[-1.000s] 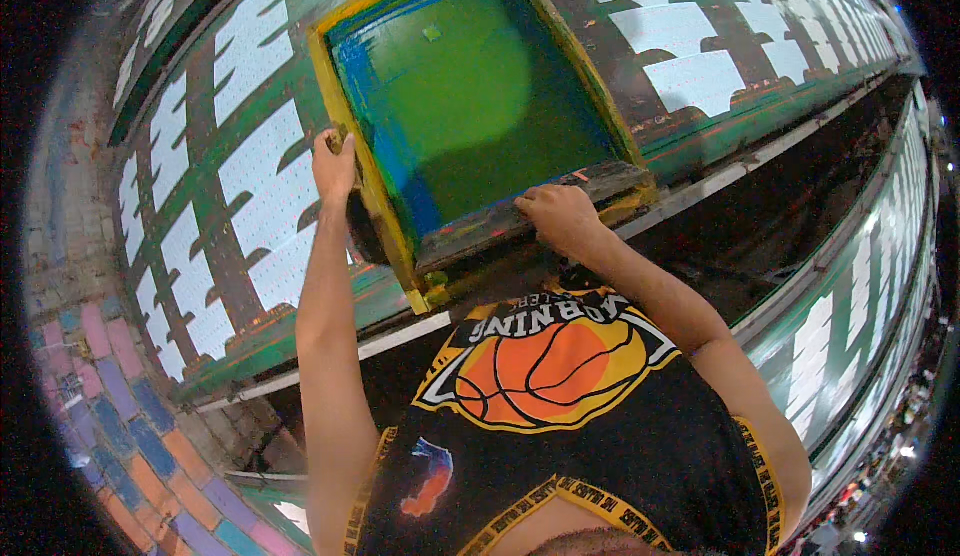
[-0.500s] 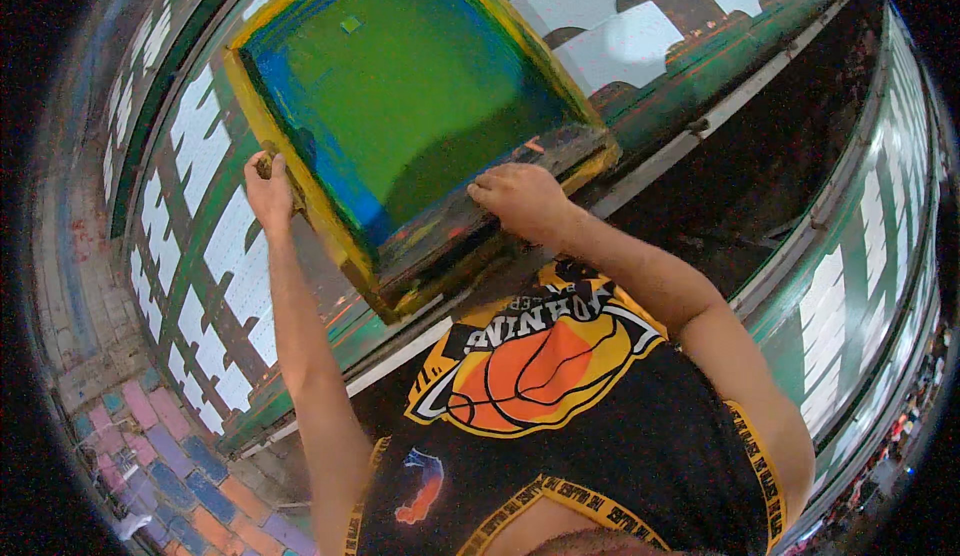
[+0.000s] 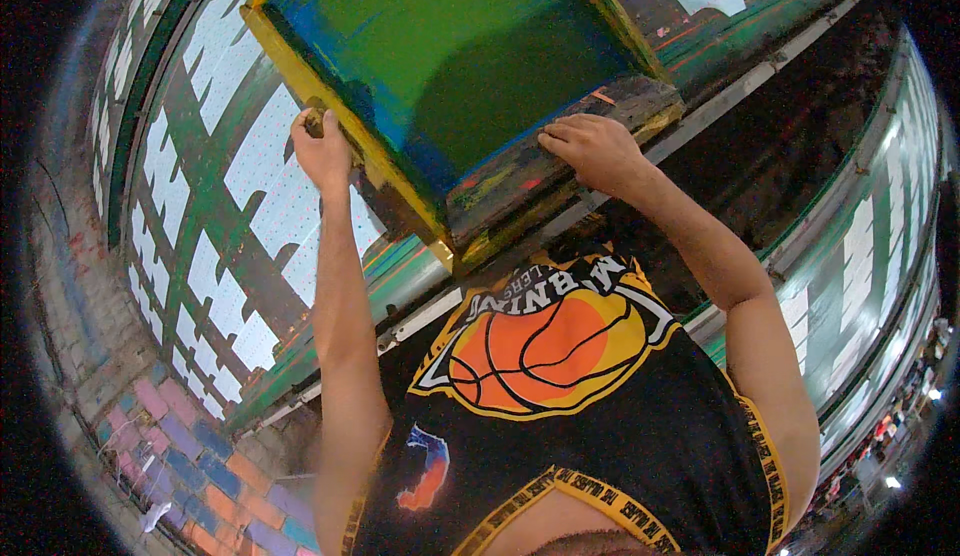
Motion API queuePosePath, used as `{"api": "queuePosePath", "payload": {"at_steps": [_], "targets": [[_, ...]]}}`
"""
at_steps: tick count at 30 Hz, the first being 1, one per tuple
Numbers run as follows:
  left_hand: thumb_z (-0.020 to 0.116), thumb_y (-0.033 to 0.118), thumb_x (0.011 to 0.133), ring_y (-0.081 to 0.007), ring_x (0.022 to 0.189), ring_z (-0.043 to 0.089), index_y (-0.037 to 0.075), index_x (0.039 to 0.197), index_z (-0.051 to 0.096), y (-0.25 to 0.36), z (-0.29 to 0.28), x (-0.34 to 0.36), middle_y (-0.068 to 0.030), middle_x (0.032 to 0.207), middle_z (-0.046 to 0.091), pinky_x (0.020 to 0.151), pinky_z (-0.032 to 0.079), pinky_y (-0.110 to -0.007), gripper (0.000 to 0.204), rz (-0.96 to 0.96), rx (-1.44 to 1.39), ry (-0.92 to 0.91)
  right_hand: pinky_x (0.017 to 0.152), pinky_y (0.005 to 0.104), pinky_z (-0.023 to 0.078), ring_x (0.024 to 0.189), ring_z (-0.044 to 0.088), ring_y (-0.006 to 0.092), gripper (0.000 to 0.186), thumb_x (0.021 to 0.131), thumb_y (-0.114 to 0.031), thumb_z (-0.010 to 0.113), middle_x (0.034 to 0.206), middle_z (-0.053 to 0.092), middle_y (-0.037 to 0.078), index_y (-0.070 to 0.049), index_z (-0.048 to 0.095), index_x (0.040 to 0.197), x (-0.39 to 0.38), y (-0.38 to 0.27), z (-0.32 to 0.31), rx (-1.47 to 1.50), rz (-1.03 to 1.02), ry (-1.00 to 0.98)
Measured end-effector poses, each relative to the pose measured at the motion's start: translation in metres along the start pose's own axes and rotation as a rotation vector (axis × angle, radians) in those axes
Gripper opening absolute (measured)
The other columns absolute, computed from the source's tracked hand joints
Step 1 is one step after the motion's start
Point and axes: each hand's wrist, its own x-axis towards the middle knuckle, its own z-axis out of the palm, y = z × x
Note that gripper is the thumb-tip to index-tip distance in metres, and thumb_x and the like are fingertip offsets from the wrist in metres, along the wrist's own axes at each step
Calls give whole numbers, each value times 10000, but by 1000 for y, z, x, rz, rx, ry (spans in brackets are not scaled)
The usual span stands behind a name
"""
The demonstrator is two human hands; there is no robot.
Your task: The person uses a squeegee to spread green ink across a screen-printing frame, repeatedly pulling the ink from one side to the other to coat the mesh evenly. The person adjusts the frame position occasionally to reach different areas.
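A large yellow wooden printing frame (image 3: 300, 76) with a green and blue mesh sits tilted over a long table. My left hand (image 3: 322, 151) grips the frame's left side rail near its near corner. My right hand (image 3: 597, 151) presses on the dark, paint-stained near rail (image 3: 520, 181) of the frame, fingers curled over its edge. Both arms are stretched forward from my black sleeveless shirt (image 3: 560, 406) with an orange ball print.
Green and white patterned cloth (image 3: 220, 216) covers the long table under the frame and runs off to the left and far right. A second cloth-covered table (image 3: 860, 256) lies to the right across a dark aisle. Coloured floor bricks (image 3: 190, 456) show at lower left.
The frame and both hands have shifted left and nearer in view, and the frame now fills more of the top of the picture. Both hands kept their hold.
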Motion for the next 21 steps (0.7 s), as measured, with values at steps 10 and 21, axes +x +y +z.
{"api": "queuePosePath", "payload": {"at_steps": [10, 21], "targets": [[726, 300, 930, -359, 1091, 685, 27, 1261, 630, -5, 32, 0, -221, 1191, 700, 974, 524, -433, 440, -48, 66, -42, 956, 414, 572, 1117, 705, 285, 300, 908, -171, 617, 1180, 731, 98, -96, 690, 1189, 4, 22, -6, -8, -80, 49], [721, 298, 924, -369, 1114, 680, -2, 1263, 624, -11, 40, -2, -221, 1189, 707, 992, 518, -448, 463, -60, 39, -93, 1028, 427, 535, 1207, 667, 306, 638, 726, 10, 744, 1323, 696, 101, -110, 660, 1347, 7, 22, -37, 83, 22, -288]]}}
